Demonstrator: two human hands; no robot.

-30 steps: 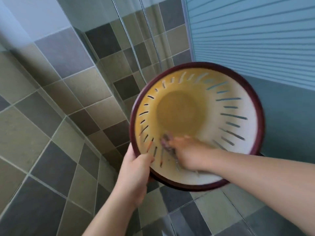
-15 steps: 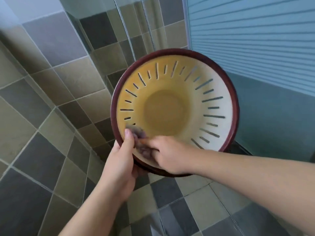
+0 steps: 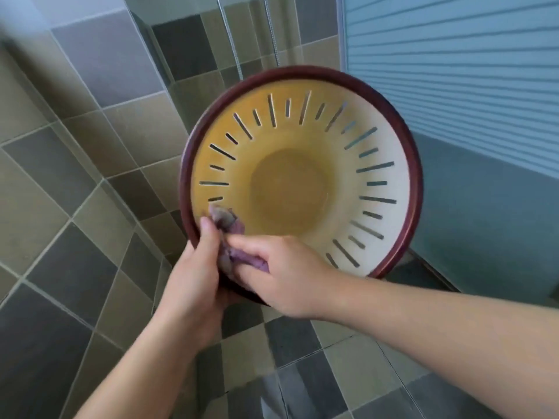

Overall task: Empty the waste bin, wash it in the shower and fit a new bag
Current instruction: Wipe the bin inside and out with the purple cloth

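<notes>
1. Nearest, at about 7 o'clock, the left hand (image 3: 196, 276) grips the dark red rim of the waste bin (image 3: 390, 152), thumb hooked over the edge.
2. Just beside it, the right hand (image 3: 284, 273) pinches a purple cloth (image 3: 233, 234), which lies against the inner wall at the bin's 8 o'clock.
3. The bin is held off the floor, tilted, its mouth facing the camera, and it looks empty.
4. Judged as the washing step: wipe round the wall slot by slot, turning the bin with the gripping hand, then do the base.
5. Farther off, the tiled wall (image 3: 115, 122) lies at 10 o'clock and the ribbed glass panel (image 3: 453, 65) at 2 o'clock; the freest room looks to be the floor at 6 o'clock.
</notes>
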